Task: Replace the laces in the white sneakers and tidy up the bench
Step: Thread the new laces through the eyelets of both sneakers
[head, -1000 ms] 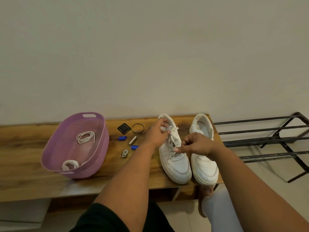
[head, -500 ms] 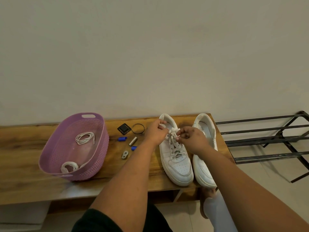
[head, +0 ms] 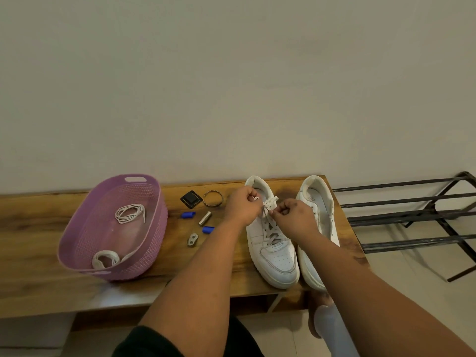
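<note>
Two white sneakers stand side by side on the wooden bench, toes toward me. The left sneaker is laced, and its white lace bunches into a knot at the top. My left hand pinches one end of that lace at the left of the knot. My right hand pinches the other end just right of it. The right sneaker has no lace that I can see and is partly hidden by my right forearm.
A purple basket at the left holds a thin coiled lace and a flat white lace. Between basket and shoes lie a black square piece, a metal ring, two blue caps, a metal tube and a clip. A black rack stands right.
My right hand has risen from the middle of the left sneaker's lacing to the knot at its top. My left hand has stayed at the top of the lace.
</note>
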